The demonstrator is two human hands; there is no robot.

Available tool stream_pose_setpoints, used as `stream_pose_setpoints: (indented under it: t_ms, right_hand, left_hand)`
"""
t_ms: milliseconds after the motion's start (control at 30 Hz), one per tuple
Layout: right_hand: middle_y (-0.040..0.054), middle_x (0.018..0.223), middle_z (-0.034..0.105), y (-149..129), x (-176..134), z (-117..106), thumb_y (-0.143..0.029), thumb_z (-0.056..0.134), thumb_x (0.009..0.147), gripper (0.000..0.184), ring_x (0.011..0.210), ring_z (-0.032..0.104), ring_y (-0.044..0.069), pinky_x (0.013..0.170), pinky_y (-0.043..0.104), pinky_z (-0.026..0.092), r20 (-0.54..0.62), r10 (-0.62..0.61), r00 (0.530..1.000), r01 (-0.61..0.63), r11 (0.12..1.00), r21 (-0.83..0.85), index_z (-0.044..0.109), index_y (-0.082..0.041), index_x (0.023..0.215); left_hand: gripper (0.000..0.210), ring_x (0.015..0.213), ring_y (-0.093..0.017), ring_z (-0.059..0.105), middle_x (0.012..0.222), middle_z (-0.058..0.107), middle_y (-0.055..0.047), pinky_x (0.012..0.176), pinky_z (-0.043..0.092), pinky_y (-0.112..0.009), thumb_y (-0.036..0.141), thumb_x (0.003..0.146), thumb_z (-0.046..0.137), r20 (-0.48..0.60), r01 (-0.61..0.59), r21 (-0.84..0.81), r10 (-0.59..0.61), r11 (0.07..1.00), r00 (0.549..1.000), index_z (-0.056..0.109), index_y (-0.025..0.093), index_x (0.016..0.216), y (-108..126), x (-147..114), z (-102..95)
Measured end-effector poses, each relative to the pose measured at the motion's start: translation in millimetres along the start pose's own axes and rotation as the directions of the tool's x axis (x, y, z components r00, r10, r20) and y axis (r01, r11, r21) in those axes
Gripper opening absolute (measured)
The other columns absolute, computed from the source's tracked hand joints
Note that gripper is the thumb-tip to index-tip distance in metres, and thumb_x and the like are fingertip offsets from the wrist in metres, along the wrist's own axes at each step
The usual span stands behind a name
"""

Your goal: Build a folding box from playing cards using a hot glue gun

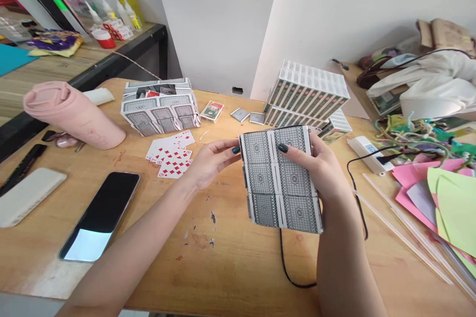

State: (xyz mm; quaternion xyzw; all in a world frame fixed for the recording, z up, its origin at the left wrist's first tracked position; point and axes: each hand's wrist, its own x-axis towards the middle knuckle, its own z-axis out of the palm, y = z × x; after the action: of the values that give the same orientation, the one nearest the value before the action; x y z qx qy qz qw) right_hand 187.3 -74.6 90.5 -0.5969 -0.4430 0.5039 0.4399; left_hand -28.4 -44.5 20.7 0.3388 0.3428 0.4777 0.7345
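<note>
A block covered in grey-backed playing cards (277, 178) is held up above the table, its patterned face toward me. My right hand (320, 158) grips it from the right, thumb across the front and fingers behind. At its upper left edge, my left hand (213, 161) has thumb and fingers pinched together against it; the fingertips are partly hidden. Behind my left wrist lie loose diamond playing cards (173, 156), face up. A second box made of playing cards (159, 106) stands farther back, with an opening in its top.
A card pack (213, 111) and stacked card packs (307, 91) stand at the back. To the left are a pink tumbler (74, 116), a phone (100, 215) and a white power bank (31, 197). On the right lie a power strip (370, 154), coloured paper (451, 203) and glue sticks (405, 233).
</note>
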Motion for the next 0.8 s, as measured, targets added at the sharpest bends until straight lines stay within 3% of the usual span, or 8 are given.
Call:
stream_pose_setpoints:
  t_ms: [233,800]
  right_hand:
    - [0.0055,0.094,0.071,-7.5,-4.0,0.4,-0.041,0.078,0.064,0.043,0.077,0.068,0.023,0.062,0.033,0.056,0.075,0.049,0.996,-0.053,0.997,0.052,0.062,-0.023,0.1]
    - [0.0066,0.097,0.071,-10.1,-5.4,-1.0,-0.041,0.077,0.065,0.043,0.084,0.068,0.026,0.066,0.036,0.056,0.083,0.049,0.995,-0.053,0.997,0.05,0.062,-0.022,0.1]
  left_hand:
    - [0.022,0.081,-0.012,0.065,0.093,0.071,-0.003,0.088,0.051,-0.031,0.017,0.066,0.079,-0.008,0.015,-0.069,-0.016,0.997,1.0,0.072,0.016,0.087,-2.5,2.2,-2.0]
    - [0.033,0.082,-0.012,0.064,0.097,0.069,-0.004,0.085,0.052,-0.028,0.02,0.06,0.083,0.013,0.026,-0.019,-0.026,0.999,1.0,0.071,0.016,0.09,3.3,-0.1,-0.4]
